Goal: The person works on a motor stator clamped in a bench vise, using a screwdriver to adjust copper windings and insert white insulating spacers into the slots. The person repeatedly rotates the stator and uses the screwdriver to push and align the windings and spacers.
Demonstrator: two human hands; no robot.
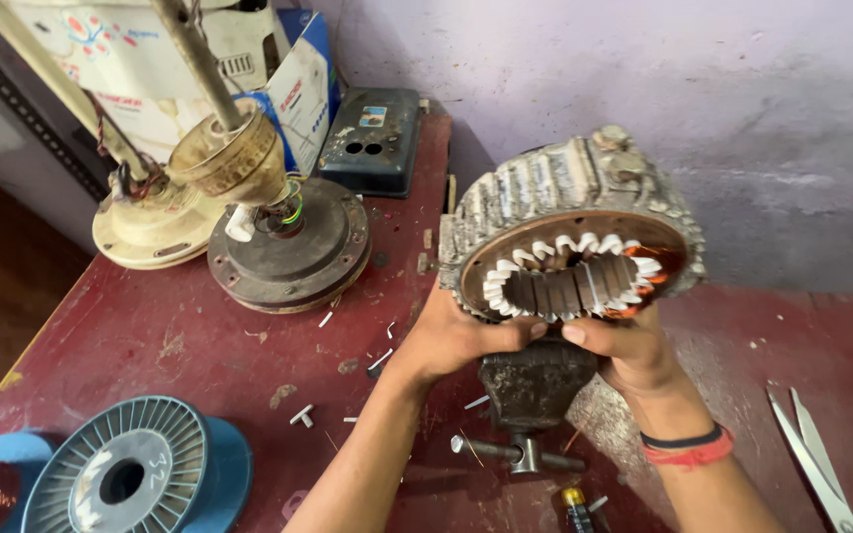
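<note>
Both hands are up on the stator [573, 237], a ribbed grey ring with a rusty brown face and white slot liners lining its bore. It sits right of centre in the scene, raised above a dark bench vise [535, 385] on the red workbench [190, 345]. The ring is tilted: its open face looks toward the camera and slightly down, so the bore axis runs from the far wall toward the near edge, and the ellipse it shows stretches left to right. A patch of copper winding glints in the slots on the right side.

The left hand [456, 336] is closed on the lower left rim, thumb reaching along the bottom edge. The right hand [629, 345] grips the lower right rim, thumb pointing left until it nearly meets the other thumb; a black and red band circles that wrist.

Far left on the bench stand a dismantled ceiling fan motor [288, 242] with a cream canopy on its rod, and beside it a cream fan base [150, 222]. A dark metal cover [372, 138] lies at the far edge. Near left, a blue wire spool [140, 474]. Near right, scissors [816, 459] lie open on the table. Small white scraps are scattered between the fan motor and the vise.
</note>
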